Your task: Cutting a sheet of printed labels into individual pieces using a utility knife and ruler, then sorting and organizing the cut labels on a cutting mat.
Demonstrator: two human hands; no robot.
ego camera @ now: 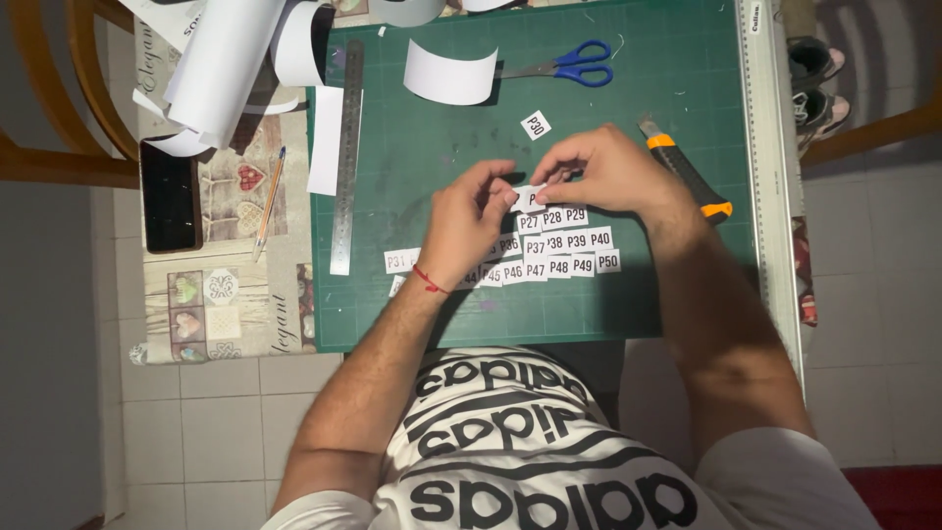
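Between my two hands, near the middle of the green cutting mat [442, 304], sits a small white paper label [527, 199] that I pinch from both sides. My left hand [469, 218] has its thumb and fingertips closed on the label's left edge, and my right hand [603, 172] has its fingertips closed on the upper right edge, so both grips are tight on the same slip. The label touches the top of the rows of cut labels [559, 253] laid out just below it, side by side on the mat. One lone label [535, 125] lies apart, above my hands. Just beside my right wrist rests a utility knife [687, 177] with orange trim. Farther up the mat lie blue-handled scissors [569, 66] and a curled strip of white paper [449, 74]. Along the mat's left edge runs a steel ruler [345, 157], with a white paper strip [325, 139] beside it. A long cutting rule [767, 167] lines the right edge. Left of the mat, on the patterned tablecloth [226, 304], are a pencil [268, 201], a dark tray [170, 196] and rolled white sheets [221, 64].
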